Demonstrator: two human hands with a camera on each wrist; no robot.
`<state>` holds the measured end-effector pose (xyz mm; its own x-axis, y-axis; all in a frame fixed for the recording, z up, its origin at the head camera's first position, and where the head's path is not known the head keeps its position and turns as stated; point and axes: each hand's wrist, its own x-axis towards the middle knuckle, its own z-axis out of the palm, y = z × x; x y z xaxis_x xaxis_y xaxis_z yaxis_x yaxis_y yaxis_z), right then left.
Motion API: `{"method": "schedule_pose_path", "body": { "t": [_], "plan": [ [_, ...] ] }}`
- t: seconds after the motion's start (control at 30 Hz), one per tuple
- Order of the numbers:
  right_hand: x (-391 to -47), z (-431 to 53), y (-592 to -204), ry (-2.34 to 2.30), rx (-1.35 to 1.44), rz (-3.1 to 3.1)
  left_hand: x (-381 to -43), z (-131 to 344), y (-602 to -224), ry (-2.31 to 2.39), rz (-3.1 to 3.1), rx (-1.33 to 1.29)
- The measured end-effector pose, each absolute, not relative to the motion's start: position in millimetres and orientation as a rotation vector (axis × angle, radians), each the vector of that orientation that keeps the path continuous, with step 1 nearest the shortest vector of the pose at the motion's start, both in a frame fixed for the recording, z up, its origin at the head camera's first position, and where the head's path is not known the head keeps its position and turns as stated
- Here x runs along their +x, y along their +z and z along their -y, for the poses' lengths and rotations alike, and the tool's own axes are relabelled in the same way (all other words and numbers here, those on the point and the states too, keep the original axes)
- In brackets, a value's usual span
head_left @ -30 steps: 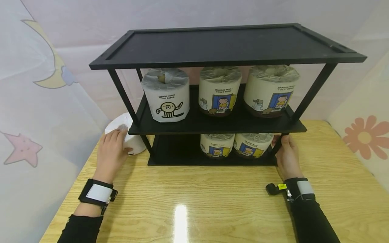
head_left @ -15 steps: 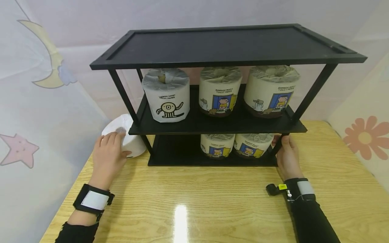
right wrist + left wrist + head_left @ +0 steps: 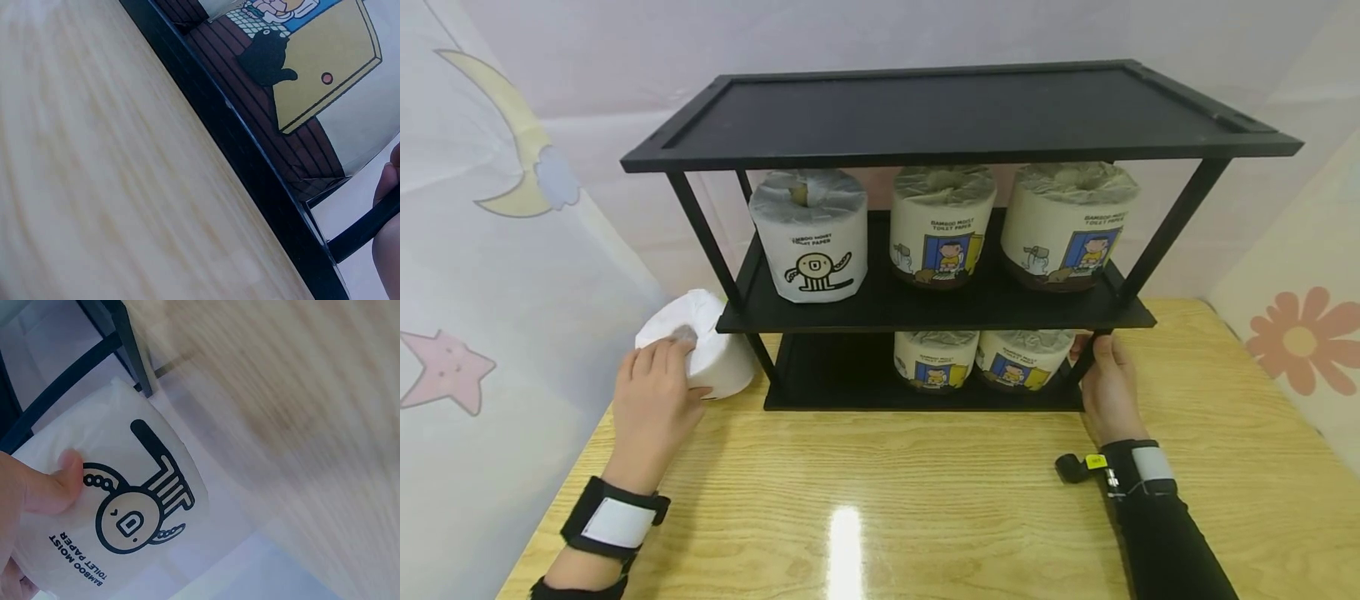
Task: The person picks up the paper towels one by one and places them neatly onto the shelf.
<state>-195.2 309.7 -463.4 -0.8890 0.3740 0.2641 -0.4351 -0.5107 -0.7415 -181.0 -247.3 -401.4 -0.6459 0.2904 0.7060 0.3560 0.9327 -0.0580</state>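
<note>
My left hand (image 3: 651, 400) holds a white-wrapped toilet paper roll (image 3: 722, 362) just left of the black shelf rack (image 3: 917, 317). The thumb (image 3: 59, 484) lies along the roll's printed side, by a cartoon figure, in the left wrist view; the other fingers are mostly hidden. At the rack's lower right corner, my right hand (image 3: 1110, 392) grips a black post (image 3: 1087, 360), thumb in front and fingers behind. In the right wrist view only part of this hand shows beside the post (image 3: 365, 228), near a printed roll (image 3: 337, 75) on the bottom shelf.
On the middle shelf stand a white roll (image 3: 823, 242) and two cream rolls, one in the centre (image 3: 917, 217) and one at right (image 3: 1037, 225). Two cream rolls (image 3: 917, 358) sit on the bottom shelf's right part. The wooden table (image 3: 955, 500) extends in front.
My left hand and the roll it holds have shifted left and toward me, away from the rack's side. The right hand stays on the post.
</note>
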Motion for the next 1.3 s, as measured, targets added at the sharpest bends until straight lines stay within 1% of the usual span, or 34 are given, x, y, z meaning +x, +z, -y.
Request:
{"method": "schedule_pose_path", "body": {
  "t": [0.5, 0.83, 1.3],
  "plan": [
    [-196.5, -310.2, -462.7, 2.372, 0.102, 1.205, -165.6, 243.6, -395.7, -0.108, 2.242, -0.485],
    [-196.2, -309.9, -463.1, 2.361, 0.084, 1.216, -146.1, 238.8, -390.4, -0.119, 2.212, -0.552],
    [-194.9, -309.0, -463.4, 2.38, 0.081, 1.201, -123.7, 227.3, -384.3, -0.124, 2.195, -0.571]
  ]
}}
